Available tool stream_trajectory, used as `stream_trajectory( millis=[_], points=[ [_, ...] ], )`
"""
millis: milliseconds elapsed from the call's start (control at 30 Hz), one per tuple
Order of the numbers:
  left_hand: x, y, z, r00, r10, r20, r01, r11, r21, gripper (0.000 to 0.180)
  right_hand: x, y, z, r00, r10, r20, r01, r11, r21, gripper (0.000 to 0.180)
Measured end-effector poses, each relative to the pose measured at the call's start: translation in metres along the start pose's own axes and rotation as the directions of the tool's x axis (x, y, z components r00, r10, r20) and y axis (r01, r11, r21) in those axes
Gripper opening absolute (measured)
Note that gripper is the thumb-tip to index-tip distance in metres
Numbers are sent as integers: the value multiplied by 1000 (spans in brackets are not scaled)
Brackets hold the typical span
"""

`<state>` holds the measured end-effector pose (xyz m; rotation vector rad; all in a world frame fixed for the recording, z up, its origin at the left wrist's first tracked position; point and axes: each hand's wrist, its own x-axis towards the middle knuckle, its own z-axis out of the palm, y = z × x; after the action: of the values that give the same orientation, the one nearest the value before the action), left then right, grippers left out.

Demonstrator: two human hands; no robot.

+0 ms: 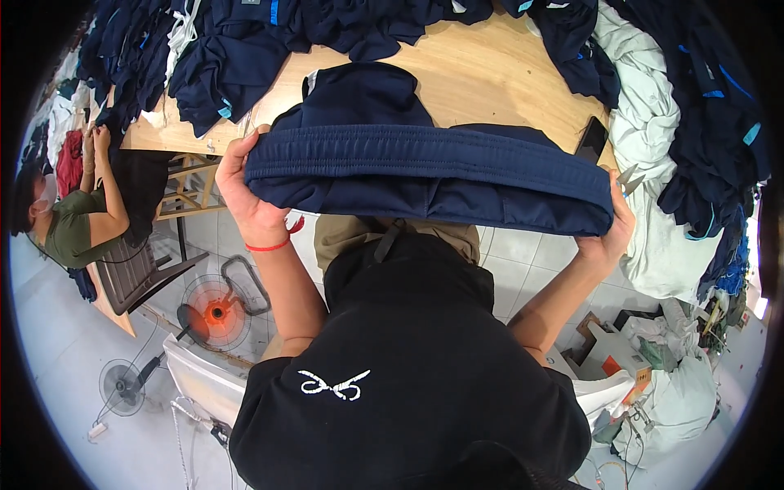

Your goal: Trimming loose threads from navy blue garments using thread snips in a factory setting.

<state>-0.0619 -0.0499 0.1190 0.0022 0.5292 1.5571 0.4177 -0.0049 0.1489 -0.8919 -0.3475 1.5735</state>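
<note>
Stretched sideways between both hands is the elastic waistband of navy pants [425, 155], with the rest of the garment lying beyond it on the wooden table. My left hand [249, 184] grips the left end of the band, thumb on the near face. At the other end my right hand [608, 229] is closed round the band. Pointed metal blades, like those of small thread snips [629, 177], stick out beside the right fingers; their handle is mostly hidden by the hand. How long the pants' legs are cannot be told.
Piles of navy garments [237, 69] line the far side of the wooden table [482, 73]. A black phone [591, 139] lies near the right hand, beside white cloth [645, 122]. A co-worker [90, 208] sits at left, near two fans [216, 312] on the floor.
</note>
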Motion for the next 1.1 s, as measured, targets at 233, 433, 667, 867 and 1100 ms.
stream_trajectory(
  millis=[233,433,667,867,1100],
  points=[
    [75,-52,-61,963,-262,-71,265,964,38,27,28,81,-7,984,53,-173,-122,900,-419,12],
    [39,-97,-83,975,12,-220,50,961,272,43,10,141,-47,932,247,-267,-333,874,-355,17],
    [18,-147,-117,983,42,-178,89,739,668,54,21,145,-56,942,237,-238,-313,877,-364,18],
    [21,-131,-70,993,68,-99,6,797,605,35,15,143,-29,974,-228,-10,72,346,-935,25],
    [0,-94,24,955,28,296,-99,968,230,69,-15,111,70,900,-268,343,435,518,-736,16]
  ],
)
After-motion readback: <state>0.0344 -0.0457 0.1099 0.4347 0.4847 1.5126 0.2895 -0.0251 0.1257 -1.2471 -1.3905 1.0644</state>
